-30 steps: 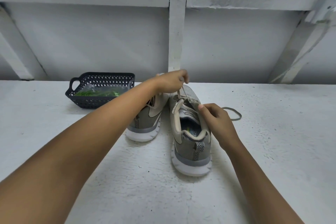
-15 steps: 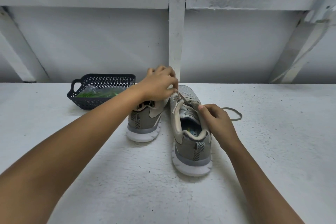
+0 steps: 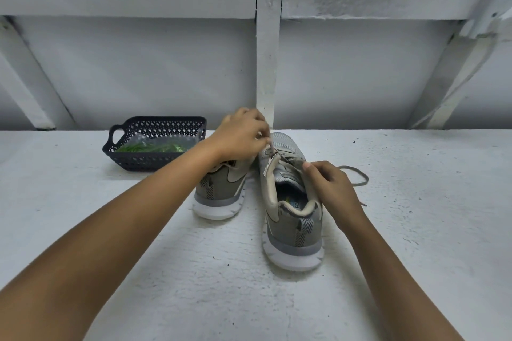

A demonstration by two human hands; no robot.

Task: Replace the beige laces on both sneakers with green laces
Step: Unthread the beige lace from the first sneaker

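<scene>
Two grey-beige sneakers stand heel-toward-me on the white surface. My left hand (image 3: 241,137) pinches the beige lace (image 3: 277,153) above the eyelets of the right sneaker (image 3: 291,219). My right hand (image 3: 331,187) grips that sneaker's right collar edge. A loose end of the lace (image 3: 357,176) loops on the surface to the right of my right hand. My left arm partly hides the left sneaker (image 3: 221,194). Green laces (image 3: 151,147) in a clear bag lie in the black basket (image 3: 138,159).
The perforated black basket with a handle sits at the back left, beside the left sneaker. A white wall with a vertical post (image 3: 267,63) and slanted braces rises right behind the shoes.
My left hand has drawn back from over the right sneaker's toe toward the left and lower, still pinching the lace near the eyelets. My right hand stays on the collar.
</scene>
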